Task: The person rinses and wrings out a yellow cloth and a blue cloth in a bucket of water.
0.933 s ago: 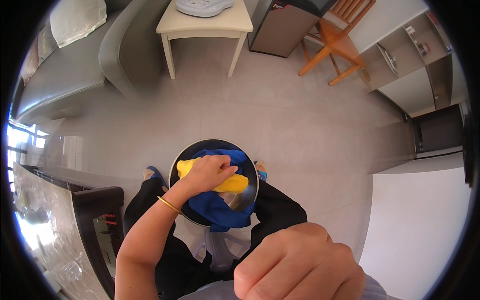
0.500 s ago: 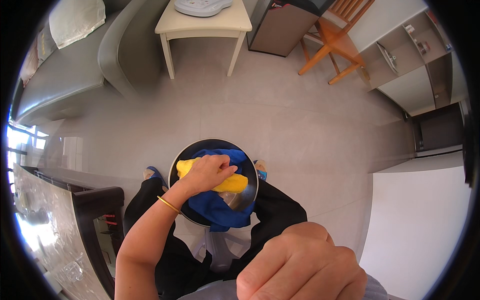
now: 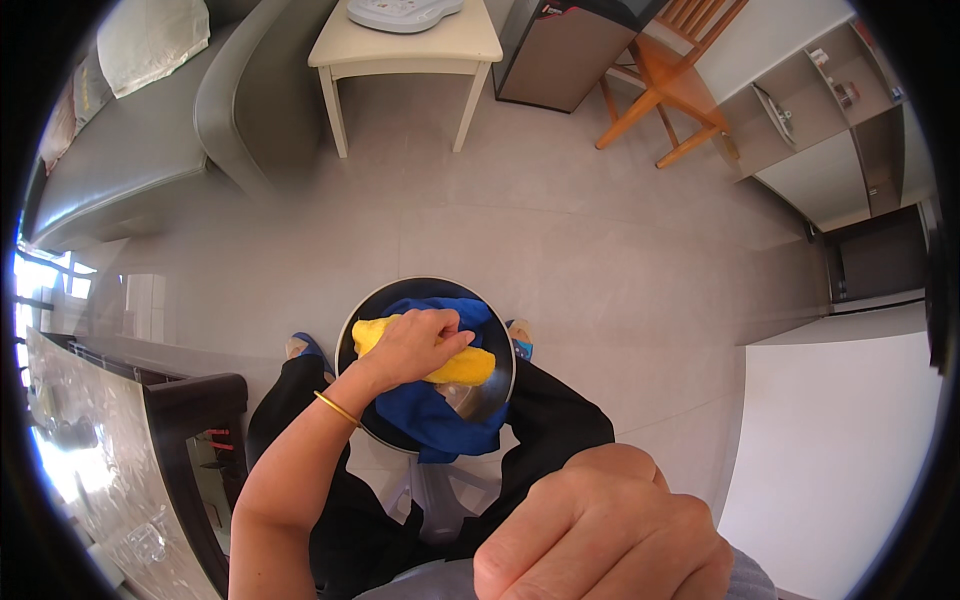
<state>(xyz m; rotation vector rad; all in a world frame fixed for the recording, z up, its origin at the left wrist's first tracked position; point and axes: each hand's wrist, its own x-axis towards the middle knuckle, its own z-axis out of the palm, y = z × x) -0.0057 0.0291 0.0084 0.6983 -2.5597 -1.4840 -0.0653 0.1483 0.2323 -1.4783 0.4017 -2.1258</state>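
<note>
Gripping a bunched yellow cloth (image 3: pixel 468 369), the left hand (image 3: pixel 420 345) has its fingers curled over the middle, leaving cloth showing on both sides of it. Beneath that hand, the yellow cloth lies across a crumpled blue cloth (image 3: pixel 425 415) inside a round dark pan (image 3: pixel 368 308). Behind the left hand, a gold bracelet (image 3: pixel 337 409) circles the wrist. The right hand (image 3: pixel 605 535), well apart from the pan and nearer the camera, is folded into a fist; whether anything sits inside it, I cannot tell.
</note>
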